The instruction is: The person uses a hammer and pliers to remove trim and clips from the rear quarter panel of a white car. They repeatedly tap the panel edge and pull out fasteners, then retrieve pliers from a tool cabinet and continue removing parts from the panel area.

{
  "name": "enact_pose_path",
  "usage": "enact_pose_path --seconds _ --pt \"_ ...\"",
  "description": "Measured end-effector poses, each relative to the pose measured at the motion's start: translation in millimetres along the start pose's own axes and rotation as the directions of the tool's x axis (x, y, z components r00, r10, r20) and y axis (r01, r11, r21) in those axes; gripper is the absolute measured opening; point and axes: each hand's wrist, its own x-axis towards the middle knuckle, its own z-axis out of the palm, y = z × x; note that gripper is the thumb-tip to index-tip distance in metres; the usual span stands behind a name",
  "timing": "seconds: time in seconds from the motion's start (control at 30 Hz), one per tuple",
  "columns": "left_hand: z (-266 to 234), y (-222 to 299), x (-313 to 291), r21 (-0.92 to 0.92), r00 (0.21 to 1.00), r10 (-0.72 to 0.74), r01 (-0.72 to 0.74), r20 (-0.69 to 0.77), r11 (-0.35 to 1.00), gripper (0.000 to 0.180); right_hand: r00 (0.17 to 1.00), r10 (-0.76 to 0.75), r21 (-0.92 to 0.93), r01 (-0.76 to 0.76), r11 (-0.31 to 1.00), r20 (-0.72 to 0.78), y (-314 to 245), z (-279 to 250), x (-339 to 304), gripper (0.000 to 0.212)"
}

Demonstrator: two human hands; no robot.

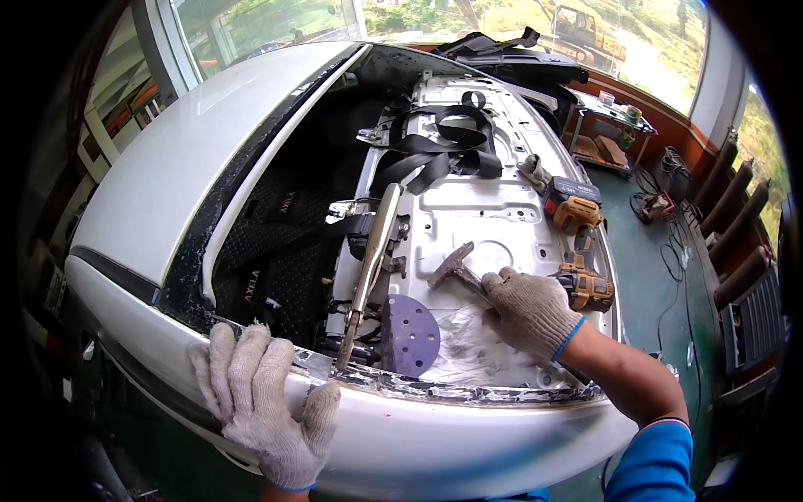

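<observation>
My left hand [261, 406], in a knitted work glove, lies with fingers spread on the white car body's [493, 427] near edge. The gloved right hand [529, 311] is wrapped round the handle of a hammer [456, 264], its head pointing left above the bare metal panel [468, 219]. Between my hands, long-handled locking pliers [376, 251] stand at a slant, their lower end at the body's edge. A purple sanding disc [411, 336] with holes leans beside them. White crumpled sheeting [470, 339] lies under my right hand. Next to it rests a yellow-and-black cordless driver [585, 286].
Black belt straps [452, 146] lie coiled on the panel. Left of it is the dark opening with floor mats [280, 238]. The white roof [201, 142] rises at left. A cart [611, 125], cables and brown cylinders [736, 209] stand at right.
</observation>
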Motion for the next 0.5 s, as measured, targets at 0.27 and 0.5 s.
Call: enact_pose_path --seconds 0.27,0.5 --pt "-6.6 -22.2 -8.9 -0.010 0.979 0.201 -0.201 0.025 0.980 0.081 0.994 0.029 0.056 -0.023 0.998 -0.110 -0.4 26.5 6.9 0.038" --pt "3.3 -27.5 -8.5 0.021 0.960 0.275 -0.274 -0.052 0.962 0.078 0.970 0.028 0.022 -0.024 0.999 -0.243 4.0 45.7 8.0 0.044"
